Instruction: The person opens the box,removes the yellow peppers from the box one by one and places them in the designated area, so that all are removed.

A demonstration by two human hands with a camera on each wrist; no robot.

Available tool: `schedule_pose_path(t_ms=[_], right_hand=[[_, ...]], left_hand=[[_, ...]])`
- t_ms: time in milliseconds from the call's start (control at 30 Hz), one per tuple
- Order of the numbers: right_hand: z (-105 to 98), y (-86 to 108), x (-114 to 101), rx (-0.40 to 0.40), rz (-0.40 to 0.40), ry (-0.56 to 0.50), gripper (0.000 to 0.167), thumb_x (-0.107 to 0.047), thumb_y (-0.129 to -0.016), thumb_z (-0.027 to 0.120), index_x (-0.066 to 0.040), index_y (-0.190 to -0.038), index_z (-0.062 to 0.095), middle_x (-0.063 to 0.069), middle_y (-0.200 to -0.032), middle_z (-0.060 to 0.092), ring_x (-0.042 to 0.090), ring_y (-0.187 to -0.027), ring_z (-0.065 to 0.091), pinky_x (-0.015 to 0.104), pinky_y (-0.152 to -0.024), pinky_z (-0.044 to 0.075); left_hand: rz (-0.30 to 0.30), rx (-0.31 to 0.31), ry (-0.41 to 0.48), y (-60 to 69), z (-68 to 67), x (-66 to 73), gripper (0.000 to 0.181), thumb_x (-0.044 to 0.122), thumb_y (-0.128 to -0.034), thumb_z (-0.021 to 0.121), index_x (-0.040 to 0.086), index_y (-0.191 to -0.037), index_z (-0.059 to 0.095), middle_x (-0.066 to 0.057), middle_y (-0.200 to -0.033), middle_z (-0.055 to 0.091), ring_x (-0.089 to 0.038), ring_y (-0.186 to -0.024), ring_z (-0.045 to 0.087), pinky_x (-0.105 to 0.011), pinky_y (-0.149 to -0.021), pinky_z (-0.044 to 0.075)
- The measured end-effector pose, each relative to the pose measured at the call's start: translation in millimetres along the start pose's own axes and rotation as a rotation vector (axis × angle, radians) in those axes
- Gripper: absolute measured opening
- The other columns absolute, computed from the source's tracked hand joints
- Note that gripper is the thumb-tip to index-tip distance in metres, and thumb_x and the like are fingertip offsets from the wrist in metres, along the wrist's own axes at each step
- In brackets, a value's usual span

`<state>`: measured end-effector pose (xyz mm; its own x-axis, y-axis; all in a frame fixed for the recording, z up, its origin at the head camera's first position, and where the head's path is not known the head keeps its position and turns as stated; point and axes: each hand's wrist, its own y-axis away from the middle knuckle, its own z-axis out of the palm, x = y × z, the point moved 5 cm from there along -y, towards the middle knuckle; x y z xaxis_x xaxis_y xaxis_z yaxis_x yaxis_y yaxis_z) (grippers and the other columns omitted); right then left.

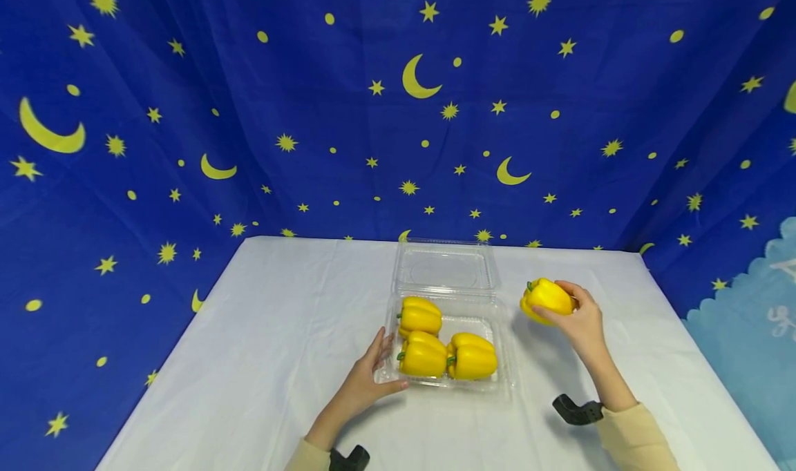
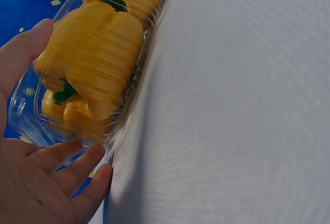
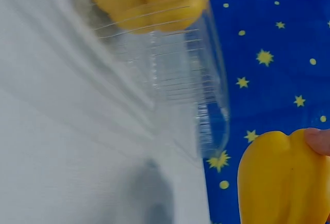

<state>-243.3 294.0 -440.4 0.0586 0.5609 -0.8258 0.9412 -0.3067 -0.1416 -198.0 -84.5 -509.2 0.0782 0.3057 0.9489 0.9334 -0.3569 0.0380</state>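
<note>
Head view: the right hand point(image 1: 581, 319) grips a yellow pepper point(image 1: 547, 298) above the table point(image 1: 298, 298), right of a clear container point(image 1: 470, 324) holding three more peppers point(image 1: 423, 355). Probably mid-packing; next seems to call for lowering it into the far-right space. Left wrist view: the left hand point(image 2: 38, 188), fingers point(image 2: 77, 171) extended, touches the container. Right wrist view: a fingertip point(image 3: 318, 140) on the held pepper.

No readable text — or numbers

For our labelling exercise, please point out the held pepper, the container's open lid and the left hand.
Held pepper point(image 1: 547, 298), head view: middle of its yellow body.
Open lid point(image 1: 444, 267), head view: its clear flat panel.
Left hand point(image 1: 363, 385), head view: back of the hand.
</note>
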Motion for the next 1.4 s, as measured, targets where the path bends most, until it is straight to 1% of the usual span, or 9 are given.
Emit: schedule_pose_path(t_ms=[133,233,333,567,633,1000,1100,1233,1400], right_hand=[[6,1.7,8,-0.015,0.008,-0.005,0.067,-0.019,-0.077,0.078,0.003,-0.133,0.048,0.025,-0.133,0.047,0.034,-0.119,0.045,0.047,-0.099,0.041],[11,2.9,14,-0.027,0.014,-0.012,0.066,-0.017,-0.077,0.078,0.004,-0.132,0.047,0.026,-0.133,0.047,0.037,-0.12,0.045,0.051,-0.103,0.04],[15,4.1,20,-0.042,0.016,-0.015,0.066,-0.016,-0.077,0.078,0.005,-0.132,0.047,0.027,-0.132,0.047,0.038,-0.121,0.045,0.052,-0.105,0.039],[21,5.7,30,-0.056,0.007,0.005,0.067,-0.017,-0.077,0.078,0.006,-0.132,0.047,0.028,-0.13,0.048,0.038,-0.118,0.046,0.053,-0.104,0.039],[22,5.8,32,-0.057,0.007,0.011,0.067,-0.017,-0.076,0.078,0.006,-0.131,0.047,0.028,-0.13,0.048,0.037,-0.118,0.046,0.051,-0.102,0.04],[27,8.5,39,-0.063,0.031,0.04,0.067,-0.019,-0.076,0.078,0.005,-0.131,0.048,0.028,-0.131,0.049,0.036,-0.116,0.047,0.046,-0.1,0.04],[28,9.6,41,-0.066,0.033,0.039,0.067,-0.019,-0.076,0.078,0.005,-0.131,0.048,0.028,-0.131,0.049,0.036,-0.116,0.047,0.048,-0.099,0.04],[31,9.5,40,-0.068,0.01,0.035,0.068,-0.018,-0.075,0.079,0.006,-0.13,0.047,0.028,-0.13,0.048,0.038,-0.117,0.046,0.052,-0.102,0.039],[32,7.3,42,-0.067,0.0,0.036,0.068,-0.016,-0.074,0.079,0.005,-0.13,0.047,0.027,-0.128,0.048,0.037,-0.115,0.046,0.051,-0.101,0.039]], left_hand=[[0.009,-0.005,0.008,0.5,0.0,0.7,0.105,0.023,-0.0776,0.079,0.001,-0.152,0.008,-0.019,-0.156,0.027,-0.035,-0.14,0.036,-0.046,-0.113,0.034],[0.01,-0.005,0.012,0.8,0.3,0.0,0.105,0.022,-0.0777,0.079,0.001,-0.152,0.008,-0.019,-0.155,0.027,-0.035,-0.14,0.036,-0.046,-0.114,0.033],[0.01,-0.005,0.015,0.8,0.6,-0.7,0.105,0.022,-0.0777,0.079,0.002,-0.152,0.008,-0.019,-0.155,0.027,-0.035,-0.14,0.036,-0.046,-0.114,0.033],[0.009,-0.003,0.015,0.7,0.9,-1.2,0.105,0.022,-0.0775,0.079,0.001,-0.152,0.008,-0.02,-0.155,0.027,-0.035,-0.14,0.036,-0.047,-0.114,0.032],[0.008,-0.003,0.013,0.7,1.1,-1.6,0.105,0.022,-0.0775,0.079,0.001,-0.152,0.008,-0.02,-0.155,0.027,-0.036,-0.14,0.036,-0.047,-0.114,0.032],[0.007,-0.008,0.013,0.5,2.4,-3.1,0.106,0.024,-0.0776,0.079,0.001,-0.152,0.008,-0.019,-0.156,0.026,-0.036,-0.14,0.035,-0.047,-0.114,0.032],[0.005,-0.01,0.009,0.4,2.2,-2.8,0.106,0.025,-0.0777,0.079,0.002,-0.153,0.008,-0.019,-0.156,0.026,-0.035,-0.14,0.035,-0.047,-0.114,0.032],[0.007,-0.01,0.006,0.2,1.3,-2.4,0.105,0.024,-0.078,0.079,0.001,-0.152,0.008,-0.019,-0.155,0.026,-0.036,-0.14,0.035,-0.047,-0.114,0.033],[0.01,-0.01,0.006,-0.1,0.5,-2.5,0.105,0.024,-0.0784,0.078,0.001,-0.152,0.008,-0.02,-0.155,0.026,-0.036,-0.14,0.034,-0.047,-0.114,0.033]])
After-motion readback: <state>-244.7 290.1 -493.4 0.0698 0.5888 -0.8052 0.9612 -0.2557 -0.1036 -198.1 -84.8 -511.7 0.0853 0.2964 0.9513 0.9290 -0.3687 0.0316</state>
